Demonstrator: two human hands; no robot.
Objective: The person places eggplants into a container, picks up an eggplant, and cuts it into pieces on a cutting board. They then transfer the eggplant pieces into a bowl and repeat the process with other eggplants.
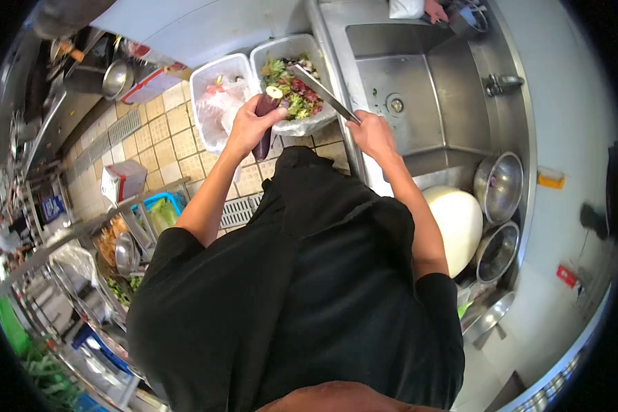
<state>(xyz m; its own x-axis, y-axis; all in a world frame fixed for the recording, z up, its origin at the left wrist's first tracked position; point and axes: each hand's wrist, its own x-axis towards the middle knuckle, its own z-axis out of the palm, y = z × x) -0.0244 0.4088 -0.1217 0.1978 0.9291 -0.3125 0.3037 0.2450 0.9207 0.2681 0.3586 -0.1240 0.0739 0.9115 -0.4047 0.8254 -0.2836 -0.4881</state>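
My left hand (253,125) is wrapped round a dark purple eggplant (262,147), whose near part hangs below the palm. Its upper end is cut and shows pale flesh. In my right hand (373,133) is a knife (323,92), its blade slanting up and left over a white bin (335,122) of vegetable scraps (298,95). The knife tip lies a little beyond the eggplant's cut end, apart from it. Beside that bin, left of it, stands another white bin (200,103) lined with a plastic bag (226,103).
A steel sink (419,130) lies right, with a faucet (504,84). Metal bowls (498,187) and a large pale rounded object (453,226) stand near my right arm. Another person's hand (435,11) shows at the top. Left are a carton (123,181) and racks of food.
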